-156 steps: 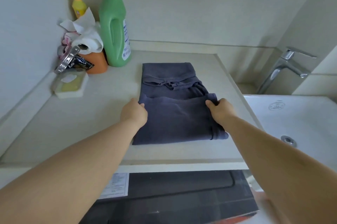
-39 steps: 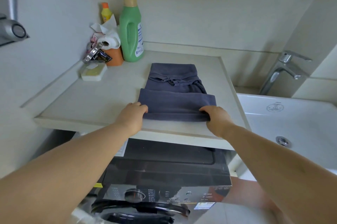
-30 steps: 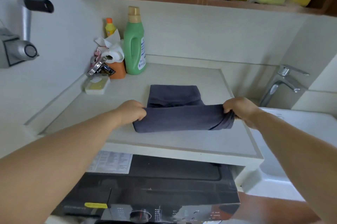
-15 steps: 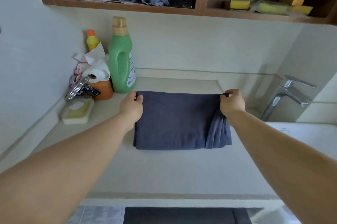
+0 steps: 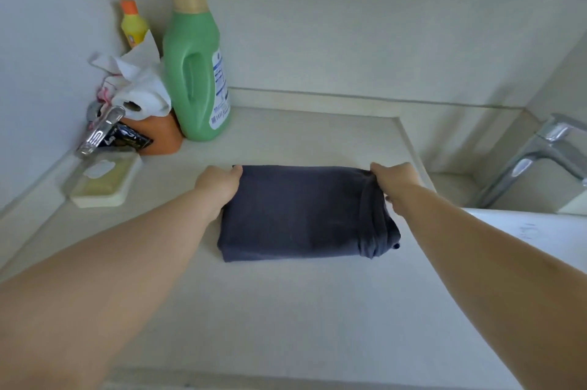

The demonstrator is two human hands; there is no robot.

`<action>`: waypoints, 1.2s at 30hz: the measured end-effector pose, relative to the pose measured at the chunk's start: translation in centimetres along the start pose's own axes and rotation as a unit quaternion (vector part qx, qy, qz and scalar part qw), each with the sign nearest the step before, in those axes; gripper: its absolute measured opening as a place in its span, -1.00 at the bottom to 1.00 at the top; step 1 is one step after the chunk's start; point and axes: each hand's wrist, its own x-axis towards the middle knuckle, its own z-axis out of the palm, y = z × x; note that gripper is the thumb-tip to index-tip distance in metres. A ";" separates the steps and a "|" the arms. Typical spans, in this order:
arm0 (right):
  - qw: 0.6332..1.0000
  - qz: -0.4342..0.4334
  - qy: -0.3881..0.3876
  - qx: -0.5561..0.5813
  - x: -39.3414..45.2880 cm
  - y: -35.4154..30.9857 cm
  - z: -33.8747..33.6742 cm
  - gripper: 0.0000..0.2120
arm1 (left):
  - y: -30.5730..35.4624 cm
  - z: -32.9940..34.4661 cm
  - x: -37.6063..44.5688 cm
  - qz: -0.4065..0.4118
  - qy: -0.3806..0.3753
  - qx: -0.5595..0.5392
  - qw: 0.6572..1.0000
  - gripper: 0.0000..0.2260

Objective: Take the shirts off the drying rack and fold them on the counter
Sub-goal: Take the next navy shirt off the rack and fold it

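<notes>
We see the shirt (image 5: 301, 215), dark grey soft knit folded into a thick rectangle, lying flat on the pale speckled desk (image 5: 286, 310). Our left hand (image 5: 219, 186) and right hand (image 5: 395, 181) pinch its far corners, fingers curled on cloth. Behind stands a green plastic bottle (image 5: 193, 71), its label writing too blurred to read.

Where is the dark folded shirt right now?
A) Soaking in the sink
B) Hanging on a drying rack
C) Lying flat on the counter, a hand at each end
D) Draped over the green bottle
C: the folded shirt lies flat on the counter, with the left hand at one end and the right hand gripping the other.
</notes>
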 end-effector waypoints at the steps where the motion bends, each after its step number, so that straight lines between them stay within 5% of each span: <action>1: 0.999 -0.011 0.017 -0.031 -0.6 -0.2 -0.8 -0.77 | -0.1 -0.2 -0.7 0.000 0.008 0.014 1.000 -0.53; 7: 0.990 -0.029 -0.011 -0.138 -7.2 0.2 -2.7 -0.67 | -1.6 -1.2 -6.5 0.025 0.037 0.171 0.984 -0.54; 13: 0.981 -0.018 -0.050 -0.184 -12.0 2.7 -2.3 -0.89 | -2.9 -0.7 -8.9 0.078 0.007 0.250 0.965 -0.53; 19: 0.968 -0.038 0.003 -0.250 -12.7 4.5 -0.9 -0.78 | -4.2 -0.1 -9.8 0.073 0.016 0.220 0.973 -0.59; 28: 0.965 -0.090 0.062 -0.238 -11.6 5.6 -1.5 -0.98 | -4.1 0.1 -9.6 0.159 0.077 0.156 0.972 -0.69; 32: 0.960 -0.093 0.134 -0.227 -10.4 5.4 -4.6 -0.82 | -4.4 -0.8 -7.8 0.148 0.071 0.176 0.971 -0.69; 36: 0.979 -0.016 0.043 -0.197 -10.3 6.3 -3.9 -0.92 | -4.7 -0.6 -7.7 0.137 0.043 0.219 0.965 -0.67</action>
